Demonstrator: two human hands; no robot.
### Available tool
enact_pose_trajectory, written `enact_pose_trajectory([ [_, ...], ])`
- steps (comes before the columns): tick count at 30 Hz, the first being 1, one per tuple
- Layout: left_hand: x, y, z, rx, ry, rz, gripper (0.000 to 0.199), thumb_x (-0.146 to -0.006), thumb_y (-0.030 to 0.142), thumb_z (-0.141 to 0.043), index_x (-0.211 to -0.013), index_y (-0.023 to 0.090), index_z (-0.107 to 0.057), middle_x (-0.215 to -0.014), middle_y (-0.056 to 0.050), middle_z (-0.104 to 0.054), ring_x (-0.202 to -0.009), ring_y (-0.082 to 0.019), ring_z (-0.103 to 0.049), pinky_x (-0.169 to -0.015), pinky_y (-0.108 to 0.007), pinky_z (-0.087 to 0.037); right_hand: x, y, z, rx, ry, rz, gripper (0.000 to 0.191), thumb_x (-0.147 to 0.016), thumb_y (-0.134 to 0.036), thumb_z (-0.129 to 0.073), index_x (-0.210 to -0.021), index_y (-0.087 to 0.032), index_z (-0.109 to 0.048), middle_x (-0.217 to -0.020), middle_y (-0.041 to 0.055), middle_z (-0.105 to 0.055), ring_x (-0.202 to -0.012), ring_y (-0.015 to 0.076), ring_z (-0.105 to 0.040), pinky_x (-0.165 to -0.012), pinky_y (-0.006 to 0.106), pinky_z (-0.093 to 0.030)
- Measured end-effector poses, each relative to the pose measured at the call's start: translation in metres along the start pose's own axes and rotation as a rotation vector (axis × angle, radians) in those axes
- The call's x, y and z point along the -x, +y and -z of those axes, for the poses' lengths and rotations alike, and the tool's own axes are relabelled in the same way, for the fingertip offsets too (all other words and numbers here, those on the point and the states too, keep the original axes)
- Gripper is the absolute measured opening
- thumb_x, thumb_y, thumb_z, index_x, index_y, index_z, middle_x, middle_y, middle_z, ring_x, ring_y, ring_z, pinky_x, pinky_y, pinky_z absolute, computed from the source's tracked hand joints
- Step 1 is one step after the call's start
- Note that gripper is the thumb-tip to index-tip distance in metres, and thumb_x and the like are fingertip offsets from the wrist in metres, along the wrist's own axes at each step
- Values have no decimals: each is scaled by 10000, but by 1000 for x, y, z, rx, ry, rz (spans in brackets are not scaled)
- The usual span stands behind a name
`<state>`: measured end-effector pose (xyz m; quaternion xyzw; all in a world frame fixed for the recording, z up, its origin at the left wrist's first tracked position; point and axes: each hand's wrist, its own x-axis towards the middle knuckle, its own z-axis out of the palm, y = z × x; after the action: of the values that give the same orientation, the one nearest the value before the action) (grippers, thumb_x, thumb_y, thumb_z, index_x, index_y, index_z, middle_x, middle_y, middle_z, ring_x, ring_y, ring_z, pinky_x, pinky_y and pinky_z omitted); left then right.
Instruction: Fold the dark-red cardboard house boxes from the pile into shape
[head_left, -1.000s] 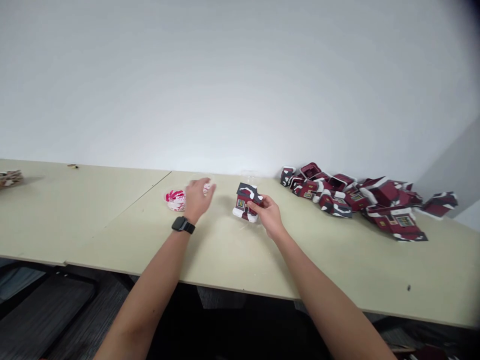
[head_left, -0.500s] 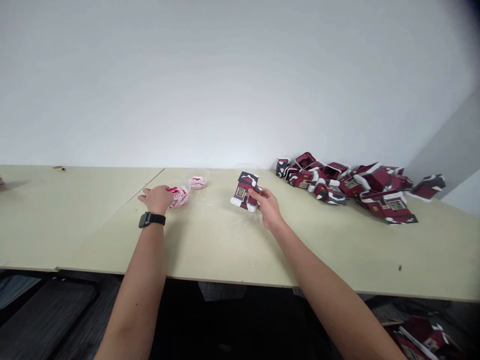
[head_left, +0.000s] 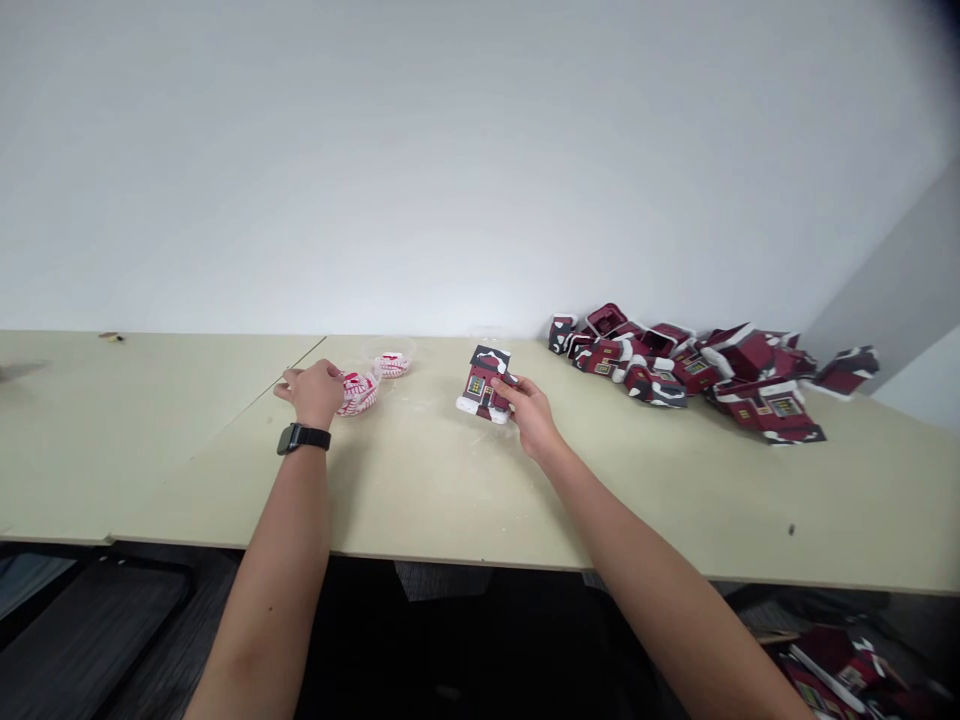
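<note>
Right hand [head_left: 528,408]: clamped on the small dark-red house-shaped piece with dark roof and white trim [head_left: 484,386], thumb on the front, gripping its right side. Piece is roughly upright, slightly tilted, window and door print facing the camera. It's over the middle of the pale yellow-green surface [head_left: 435,490], nearer the back edge than the front. Can't tell if its base touches down.

Left hand [head_left: 311,392]: at the left side of the near red-and-white patterned round item in clear plastic [head_left: 358,394]. Some fingers point left, the rest bend down out of sight; can't tell if they're closed on it. Black smartwatch [head_left: 303,438] on that wrist.

Far red-and-white patterned round item in clear plastic [head_left: 392,364] sits just behind and right of the near one, close to the back edge.

Heap of dark-red, white-trimmed house-shaped pieces [head_left: 690,370]: along the back edge on the right, against the pale wall [head_left: 465,180], pieces lying at mixed angles, some with open side showing. Small dark bit [head_left: 791,529] near the front edge, right. Small brown-and-yellow scrap [head_left: 111,337] at the back edge, far left. More dark-red pieces [head_left: 840,665] below the surface, lower right.
</note>
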<state>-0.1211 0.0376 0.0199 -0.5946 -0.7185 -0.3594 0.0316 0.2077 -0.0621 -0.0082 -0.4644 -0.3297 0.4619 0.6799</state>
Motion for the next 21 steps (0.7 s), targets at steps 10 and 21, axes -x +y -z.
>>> enact_pose_trajectory([
  [10,30,61,-10,260,-44,-515,122,-972,232,-513,-1002,224,-632,-1179,-124,-706,-1206,-319,-553,-1011,-469,-393,-4,6,-1,-1,-26,10,517,-566,-483,-944,-926,-224,-678,-1005,46,-796,-981,275,-750,-754,352,-577],
  [21,74,92,-39,498,-446,-727,129,-997,335,-532,-1066,232,-567,-1012,-57,-702,-908,-227,-650,-791,-355,-484,-1,7,-2,63,-41,59,467,-605,-467,-920,-923,-224,-680,-991,46,-788,-979,263,-737,-819,362,-570],
])
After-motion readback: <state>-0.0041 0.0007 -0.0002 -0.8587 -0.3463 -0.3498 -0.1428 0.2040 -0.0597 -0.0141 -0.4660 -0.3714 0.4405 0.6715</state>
